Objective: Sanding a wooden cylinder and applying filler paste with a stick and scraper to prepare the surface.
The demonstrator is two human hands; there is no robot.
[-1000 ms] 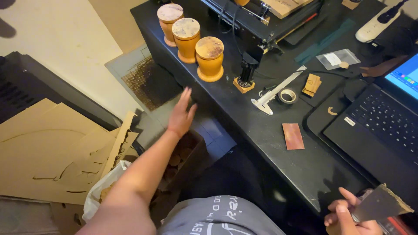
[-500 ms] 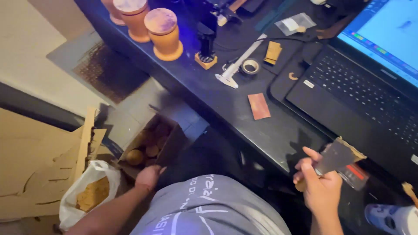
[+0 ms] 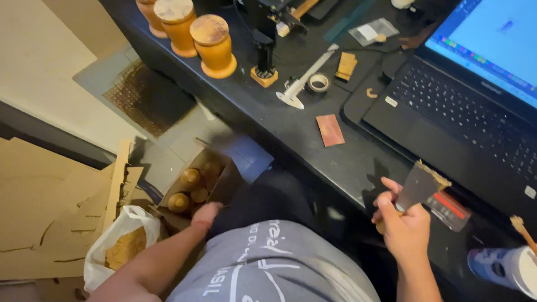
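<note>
Scraper (image 3: 422, 187) in right hand (image 3: 403, 223), three wooden jars (image 3: 211, 45)

On the tabletop (image 3: 358, 162), a bare strip runs along the near edge between the small brown slab (image 3: 330, 130) and the laptop (image 3: 464, 112), which blocks the whole right side. Farther back the way is crowded: three wooden jars (image 3: 190, 28) on the left, a black stand (image 3: 264, 56), a caliper (image 3: 305, 78), a tape roll (image 3: 319, 83) and a wood chip (image 3: 346, 65) lie close together. Below the edge, the open cardboard box (image 3: 218, 184) is filled with wooden pieces (image 3: 190, 187), hemmed in by cardboard sheets (image 3: 50, 207) and a white bag (image 3: 120, 246) on the left.
</note>
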